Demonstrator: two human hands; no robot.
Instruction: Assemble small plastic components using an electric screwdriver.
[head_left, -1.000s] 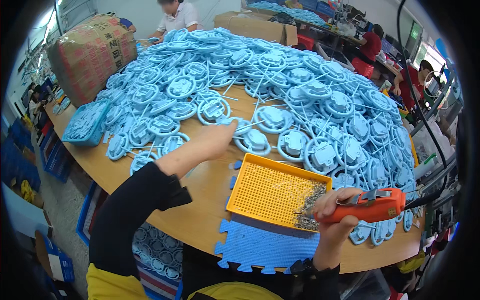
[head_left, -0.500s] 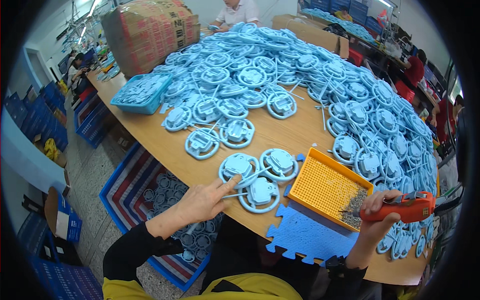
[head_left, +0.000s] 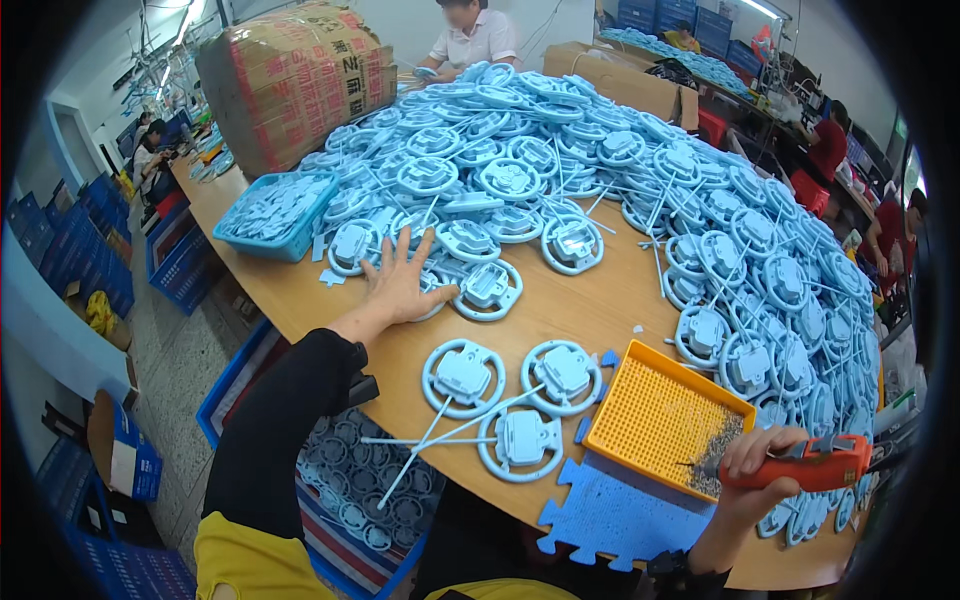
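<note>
Up at the far left corner of the bench (head_left: pixel 600 310) sits a big bundle of brown cardboard (head_left: pixel 290 80) wrapped in clear film, with red print on its side, and a plain brown carton (head_left: pixel 625 85) rests at the far edge to the right. Beside the bundle, a light blue tray (head_left: pixel 272 212) is filled with small pale blue parts. The left hand (head_left: pixel 400 285) is spread wide, fingers fanned, palm down on a ring-shaped blue plastic part (head_left: pixel 487 288) at the near edge of the huge heap of blue parts (head_left: pixel 640 180), gripping nothing. Nearer the body lies a cluster of three blue rings (head_left: pixel 510 400) joined by thin white stems. To the right, an orange mesh tray (head_left: pixel 660 415) holds a small pile of grey screws (head_left: pixel 722 450) in its near corner. The right hand (head_left: pixel 750 480) is closed around an orange electric screwdriver (head_left: pixel 800 462), its tip just over the screws. A blue foam mat (head_left: pixel 615 510) lies at the near edge, and blue crates (head_left: pixel 185 255) stand on the floor at left.
</note>
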